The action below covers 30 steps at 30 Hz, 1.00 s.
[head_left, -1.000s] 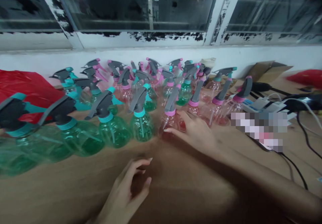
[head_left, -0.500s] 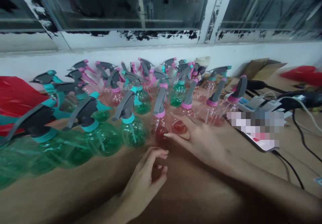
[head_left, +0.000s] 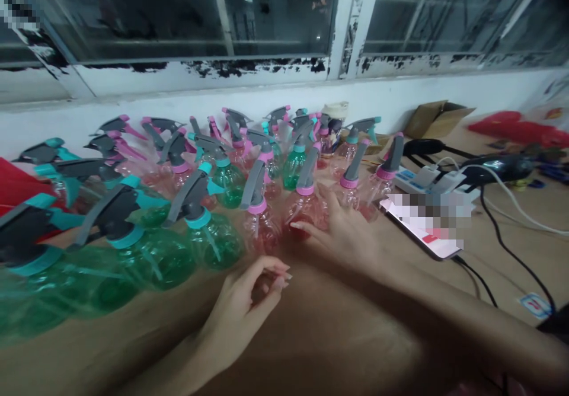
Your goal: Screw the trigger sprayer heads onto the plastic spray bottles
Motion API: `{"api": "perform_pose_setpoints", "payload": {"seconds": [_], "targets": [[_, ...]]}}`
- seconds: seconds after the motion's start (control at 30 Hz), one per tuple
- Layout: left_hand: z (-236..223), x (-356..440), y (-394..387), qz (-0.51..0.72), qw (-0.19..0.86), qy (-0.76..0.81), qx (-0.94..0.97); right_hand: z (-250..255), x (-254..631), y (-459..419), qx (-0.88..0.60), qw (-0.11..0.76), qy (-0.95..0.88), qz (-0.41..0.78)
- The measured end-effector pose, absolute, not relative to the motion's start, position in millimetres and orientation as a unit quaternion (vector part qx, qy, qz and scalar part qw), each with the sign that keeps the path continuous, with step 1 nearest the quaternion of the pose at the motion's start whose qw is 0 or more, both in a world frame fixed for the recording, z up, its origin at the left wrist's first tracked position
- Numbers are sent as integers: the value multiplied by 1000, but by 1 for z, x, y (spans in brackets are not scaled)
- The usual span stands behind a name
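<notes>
My right hand (head_left: 351, 230) reaches to a spray bottle (head_left: 305, 212) with a pink collar, grey trigger head and reddish see-through body. Its thumb lies across the front of the body and a finger along the right side; the other fingers are hidden. Near the front of the table hovers my left hand (head_left: 251, 295), loosely curled, the thumb close to the fingertips and nothing visible inside. Left of the gripped bottle stands another pink-collared spray bottle (head_left: 262, 230). Beyond it is a green spray bottle (head_left: 217, 239) with a turquoise collar.
Several more green bottles (head_left: 155, 259) line the left front, with mixed spray bottles (head_left: 226, 182) behind. On the right lie a phone (head_left: 418, 230), a power strip (head_left: 413, 179) and cables (head_left: 498, 242). A cardboard box (head_left: 438, 120) and red bags (head_left: 502, 126) sit farther back.
The view has swung right, so everything sits farther left. My right hand has moved forward around the pink-collared bottle. My left thumb has come closer to its fingertips.
</notes>
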<state>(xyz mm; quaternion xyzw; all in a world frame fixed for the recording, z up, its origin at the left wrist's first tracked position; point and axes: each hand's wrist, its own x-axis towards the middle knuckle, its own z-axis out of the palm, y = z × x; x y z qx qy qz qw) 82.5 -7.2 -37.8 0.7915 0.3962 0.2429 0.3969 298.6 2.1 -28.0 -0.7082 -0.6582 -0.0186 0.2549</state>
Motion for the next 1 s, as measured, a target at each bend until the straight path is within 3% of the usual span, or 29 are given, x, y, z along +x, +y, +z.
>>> {"api": "perform_pose_setpoints", "payload": {"seconds": [0.2, 0.4, 0.63, 0.8, 1.0], "targets": [[-30, 79, -8, 235, 396, 397, 794, -34, 305, 17, -682, 293, -670, -3], [-15, 75, -8, 229, 391, 413, 791, -26, 305, -16, -695, 222, -684, 3], [-2, 74, -17, 263, 367, 377, 809, -33, 271, -69, -624, 213, -752, 5], [0, 63, -31, 318, 375, 332, 805, -35, 225, -75, -576, 254, -775, 41], [0, 36, -38, 410, 315, 313, 796, -39, 179, -63, -506, 297, -801, 120]]}}
